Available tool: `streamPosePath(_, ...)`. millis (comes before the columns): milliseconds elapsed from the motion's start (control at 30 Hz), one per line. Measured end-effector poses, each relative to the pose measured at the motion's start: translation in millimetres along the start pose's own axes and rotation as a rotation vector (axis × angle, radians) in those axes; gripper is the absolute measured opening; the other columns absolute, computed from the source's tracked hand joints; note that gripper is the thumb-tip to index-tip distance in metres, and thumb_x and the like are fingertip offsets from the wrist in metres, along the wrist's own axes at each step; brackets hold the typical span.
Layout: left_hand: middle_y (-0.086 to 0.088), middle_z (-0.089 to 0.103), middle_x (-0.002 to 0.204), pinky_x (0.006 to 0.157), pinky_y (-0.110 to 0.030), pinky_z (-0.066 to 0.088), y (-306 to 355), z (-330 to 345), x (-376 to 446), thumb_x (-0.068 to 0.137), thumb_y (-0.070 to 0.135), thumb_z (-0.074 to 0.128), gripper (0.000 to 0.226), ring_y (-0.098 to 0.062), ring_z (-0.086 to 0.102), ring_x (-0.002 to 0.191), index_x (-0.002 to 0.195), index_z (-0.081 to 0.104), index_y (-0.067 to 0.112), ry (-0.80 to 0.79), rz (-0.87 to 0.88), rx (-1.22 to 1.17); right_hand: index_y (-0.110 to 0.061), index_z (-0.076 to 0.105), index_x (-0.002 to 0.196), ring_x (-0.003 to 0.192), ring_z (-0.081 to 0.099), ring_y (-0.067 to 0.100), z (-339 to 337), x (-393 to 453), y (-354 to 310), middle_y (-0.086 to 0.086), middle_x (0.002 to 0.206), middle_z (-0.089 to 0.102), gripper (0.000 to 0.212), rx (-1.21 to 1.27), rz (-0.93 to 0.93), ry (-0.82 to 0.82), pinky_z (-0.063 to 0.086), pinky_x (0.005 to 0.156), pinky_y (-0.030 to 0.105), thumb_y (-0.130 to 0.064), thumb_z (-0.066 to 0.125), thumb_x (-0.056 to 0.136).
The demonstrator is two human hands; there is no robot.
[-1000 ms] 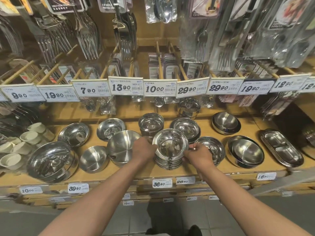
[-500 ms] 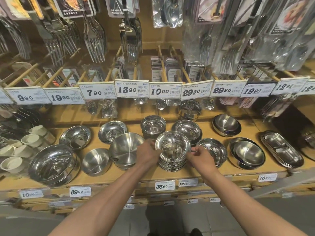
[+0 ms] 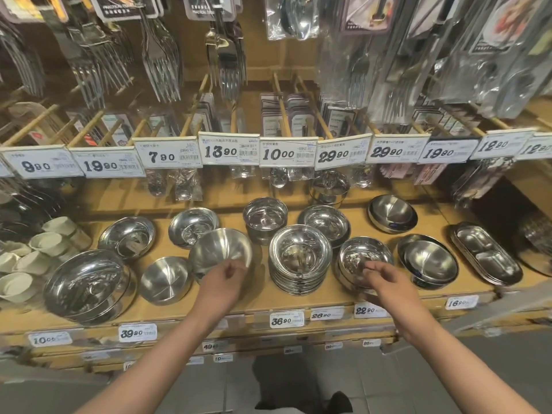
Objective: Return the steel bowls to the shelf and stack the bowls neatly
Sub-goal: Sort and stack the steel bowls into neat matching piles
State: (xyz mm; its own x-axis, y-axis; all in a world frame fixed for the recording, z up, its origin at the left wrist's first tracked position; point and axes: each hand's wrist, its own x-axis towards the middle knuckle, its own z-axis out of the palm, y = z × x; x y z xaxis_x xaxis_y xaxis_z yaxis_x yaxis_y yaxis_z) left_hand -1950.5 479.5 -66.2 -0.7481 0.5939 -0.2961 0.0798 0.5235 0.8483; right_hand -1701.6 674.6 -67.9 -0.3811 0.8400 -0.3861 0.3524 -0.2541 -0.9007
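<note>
A neat stack of steel bowls (image 3: 300,258) stands on the wooden shelf (image 3: 257,300), near its front edge at the centre. My left hand (image 3: 222,282) hovers to the left of the stack, in front of a tilted matte steel bowl (image 3: 219,249); its fingers are loosely curled and hold nothing. My right hand (image 3: 385,279) is to the right of the stack, fingers loosely curled, over the near rim of another shiny bowl (image 3: 363,258). Neither hand touches the stack.
More steel bowls (image 3: 128,237) and a large bowl (image 3: 86,285) fill the shelf's left; white ceramic cups (image 3: 47,243) sit at far left. Bowls (image 3: 428,261) and divided trays (image 3: 485,255) lie to the right. Price tags (image 3: 228,149) and packaged forks (image 3: 161,64) hang above.
Both hands have let go of the stack of bowls and drawn apart and back toward me. The stack stays on the shelf.
</note>
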Motion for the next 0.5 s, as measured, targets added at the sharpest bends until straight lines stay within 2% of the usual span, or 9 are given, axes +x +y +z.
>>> streamPosePath(100,0.006,0.068,0.072,0.079,-0.05,0.057,6,-2,-3,0.096,0.032,0.056,0.019,-0.018,0.062,0.069,0.084,0.069,0.023,-0.009,-0.01,-0.069,-0.013,0.062,0.124,0.109,0.067,0.023,-18,-4,7,0.008,0.116,0.068,0.024,0.043,0.025,0.065,0.056,0.072,0.026,-0.018,0.057,0.101)
streamPosePath(167,0.003,0.063,0.069,0.081,-0.055,0.056,14,4,-6,0.096,0.036,0.055,0.025,-0.02,0.058,0.069,0.077,0.065,0.024,-0.039,0.014,-0.099,-0.015,0.065,0.118,0.105,0.067,0.021,-28,-8,13,0.008,0.112,0.069,0.019,0.057,0.041,0.108,0.056,0.07,0.025,-0.018,0.058,0.101)
streamPosePath(233,-0.001,0.064,0.073,0.085,-0.058,0.055,26,15,-10,0.098,0.037,0.055,0.025,-0.024,0.06,0.074,0.081,0.065,0.023,-0.078,0.032,-0.117,-0.018,0.068,0.107,0.094,0.068,0.017,-37,-10,19,0.003,0.1,0.07,0.011,0.068,0.051,0.138,0.056,0.068,0.026,-0.018,0.058,0.1)
streamPosePath(300,-0.003,0.071,0.081,0.088,-0.055,0.056,38,30,-14,0.1,0.036,0.057,0.021,-0.026,0.066,0.081,0.09,0.069,0.022,-0.12,0.043,-0.134,-0.016,0.067,0.102,0.084,0.066,0.016,-47,-7,27,0.004,0.091,0.069,0.011,0.062,0.066,0.162,0.058,0.07,0.03,-0.016,0.056,0.1)
streamPosePath(367,-0.004,0.074,0.087,0.086,-0.049,0.059,51,46,-18,0.1,0.033,0.059,0.017,-0.025,0.07,0.087,0.094,0.07,0.021,-0.157,0.053,-0.139,-0.014,0.065,0.106,0.083,0.065,0.018,-59,-2,34,0.007,0.093,0.066,0.012,0.062,0.091,0.194,0.057,0.074,0.035,-0.014,0.055,0.099)
streamPosePath(467,0.001,0.071,0.076,0.065,-0.03,0.061,73,71,-27,0.1,0.033,0.059,0.02,-0.009,0.069,0.069,0.094,0.069,0.016,-0.238,0.068,-0.154,-0.014,0.063,0.099,0.079,0.063,0.016,-80,6,42,0.006,0.089,0.064,0.008,0.075,0.095,0.236,0.056,0.071,0.032,-0.014,0.056,0.099)
streamPosePath(500,0.0,0.068,0.073,0.064,-0.029,0.059,80,81,-30,0.101,0.033,0.057,0.023,-0.01,0.067,0.066,0.091,0.067,0.014,-0.263,0.079,-0.13,-0.013,0.063,0.099,0.079,0.063,0.016,-89,9,45,0.005,0.089,0.063,0.008,0.071,0.093,0.244,0.056,0.07,0.031,-0.015,0.055,0.099)
